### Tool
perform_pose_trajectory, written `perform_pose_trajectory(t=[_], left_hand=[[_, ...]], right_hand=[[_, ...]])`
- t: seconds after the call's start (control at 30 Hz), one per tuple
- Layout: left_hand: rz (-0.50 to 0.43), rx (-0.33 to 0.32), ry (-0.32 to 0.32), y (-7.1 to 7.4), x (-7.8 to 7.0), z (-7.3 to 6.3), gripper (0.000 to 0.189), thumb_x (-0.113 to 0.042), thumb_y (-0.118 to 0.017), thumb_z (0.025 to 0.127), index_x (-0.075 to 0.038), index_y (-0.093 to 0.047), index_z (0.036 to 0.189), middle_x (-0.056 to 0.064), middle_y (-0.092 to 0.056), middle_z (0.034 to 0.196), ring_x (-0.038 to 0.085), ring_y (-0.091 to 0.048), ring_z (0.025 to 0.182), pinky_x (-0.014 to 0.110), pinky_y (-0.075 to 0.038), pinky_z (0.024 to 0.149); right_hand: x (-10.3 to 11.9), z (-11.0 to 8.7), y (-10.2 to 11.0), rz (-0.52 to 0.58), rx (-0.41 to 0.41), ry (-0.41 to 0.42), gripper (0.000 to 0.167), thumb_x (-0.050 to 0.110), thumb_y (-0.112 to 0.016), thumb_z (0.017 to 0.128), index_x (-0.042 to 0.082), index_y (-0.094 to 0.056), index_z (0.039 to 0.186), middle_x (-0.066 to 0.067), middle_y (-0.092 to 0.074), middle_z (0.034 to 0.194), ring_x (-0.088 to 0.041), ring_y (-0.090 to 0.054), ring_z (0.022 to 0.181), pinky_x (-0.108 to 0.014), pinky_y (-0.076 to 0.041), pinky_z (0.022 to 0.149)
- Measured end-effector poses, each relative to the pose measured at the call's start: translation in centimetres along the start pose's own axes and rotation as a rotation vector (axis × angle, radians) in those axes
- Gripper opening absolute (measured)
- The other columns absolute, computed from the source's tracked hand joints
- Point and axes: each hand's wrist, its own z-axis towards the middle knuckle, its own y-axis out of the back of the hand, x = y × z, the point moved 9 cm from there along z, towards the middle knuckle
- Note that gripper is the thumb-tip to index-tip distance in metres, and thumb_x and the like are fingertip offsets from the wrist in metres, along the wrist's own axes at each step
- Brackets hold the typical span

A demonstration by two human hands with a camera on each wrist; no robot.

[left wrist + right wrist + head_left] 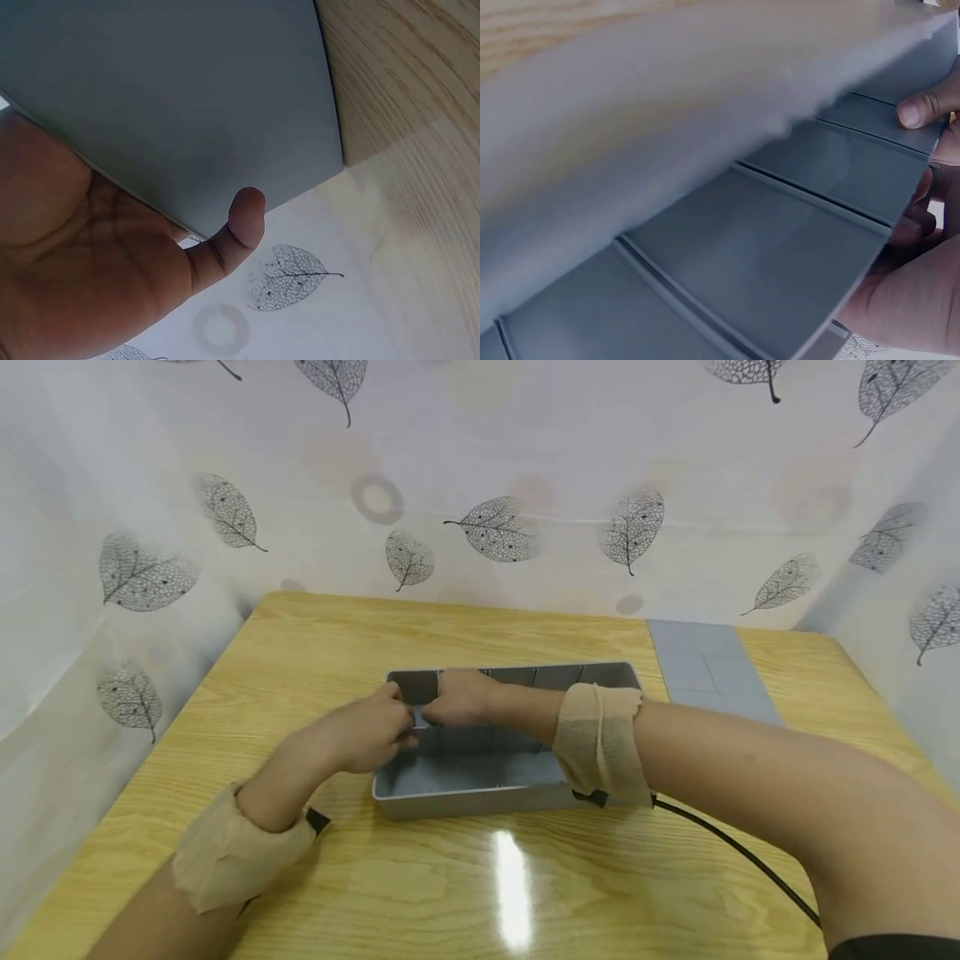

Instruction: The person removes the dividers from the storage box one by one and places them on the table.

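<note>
A long grey plastic box [457,800] stands on the table, with a lengthwise divider [468,741] inside it. My left hand [372,729] grips the box's left end, its fingers bent over the rim. In the left wrist view, one finger [246,217] lies against the outer face of the grey wall [187,112]. My right hand [461,696] reaches over the box and holds the divider near its left end, fingers curled. The right wrist view shows ridged grey panels [772,255] close up, the right hand [915,300] behind the panel edge, and a thumb [915,112] against the panel.
Grey flat panels [705,668] lie on the wooden table [330,635] at the back right. A black cable [742,852] runs from the right wrist wrap [600,735]. A leaf-patterned curtain [495,460] stands behind the table and along its sides.
</note>
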Motion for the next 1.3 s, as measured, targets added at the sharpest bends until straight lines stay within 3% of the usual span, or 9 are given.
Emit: perform_pose_trajectory(t=[0.43,0.57,0.83,0.93,1.07,1.2,1.3], left_hand=[[-0.004,0.0,0.044,-0.1,0.2,0.0,0.018,-0.016,-0.063,0.098,-0.007,-0.071,0.085,0.009,-0.053,0.095,0.021,-0.048,0.09,0.035,-0.05,0.074],[0.001,-0.005,0.042,-0.1,0.2,0.0,0.018,-0.016,-0.063,0.098,-0.008,-0.071,0.084,0.008,-0.054,0.094,0.021,-0.048,0.09,0.035,-0.05,0.073],[0.026,-0.014,0.037,0.0,0.2,0.0,0.02,-0.017,-0.064,0.097,-0.009,-0.067,0.079,0.007,-0.054,0.089,0.022,-0.048,0.089,0.036,-0.05,0.074],[0.032,-0.008,0.028,0.0,0.1,0.0,0.021,-0.017,-0.063,0.098,-0.01,-0.067,0.078,0.005,-0.055,0.085,0.022,-0.048,0.09,0.036,-0.049,0.076],[0.037,-0.003,0.021,0.0,0.1,0.1,0.02,-0.017,-0.062,0.098,-0.009,-0.067,0.081,0.003,-0.057,0.082,0.023,-0.048,0.093,0.038,-0.048,0.078],[0.04,0.0,0.02,0.0,0.0,0.2,0.019,-0.018,-0.062,0.098,-0.009,-0.069,0.082,0.002,-0.057,0.081,0.023,-0.048,0.092,0.037,-0.048,0.077],[0.037,-0.006,0.024,0.1,0.0,0.1,0.02,-0.017,-0.063,0.097,-0.009,-0.069,0.081,0.004,-0.056,0.082,0.022,-0.048,0.089,0.036,-0.048,0.074]], right_hand=[[0.2,-0.7,0.9,-0.002,-0.069,-0.01,0.049,0.031,-0.053,0.097,0.018,-0.044,0.051,0.007,-0.037,0.047,-0.006,-0.028,0.042,-0.021,-0.027,0.045],[0.0,-0.6,0.7,0.0,-0.055,-0.015,0.047,0.03,-0.052,0.097,0.018,-0.043,0.052,0.007,-0.036,0.049,-0.006,-0.027,0.043,-0.021,-0.027,0.046],[0.8,-1.3,2.3,0.016,-0.118,0.008,0.048,0.027,-0.052,0.095,0.019,-0.04,0.05,0.007,-0.035,0.047,-0.008,-0.031,0.043,-0.023,-0.031,0.049],[1.0,-1.6,2.5,0.011,-0.124,0.012,0.047,0.03,-0.051,0.095,0.019,-0.04,0.05,0.007,-0.038,0.047,-0.011,-0.044,0.044,-0.023,-0.037,0.05],[1.0,-2.0,2.6,0.004,-0.125,0.014,0.045,0.034,-0.053,0.094,0.014,-0.053,0.054,0.001,-0.058,0.054,-0.023,-0.068,0.061,-0.023,-0.044,0.056],[0.9,-2.2,2.6,0.002,-0.112,0.011,0.041,0.032,-0.053,0.094,0.003,-0.073,0.073,-0.007,-0.075,0.077,-0.026,-0.073,0.077,-0.023,-0.048,0.061],[1.2,-2.3,2.5,0.007,-0.107,0.021,0.039,0.028,-0.054,0.094,0.001,-0.074,0.075,-0.005,-0.072,0.069,-0.02,-0.067,0.063,-0.023,-0.046,0.061]])
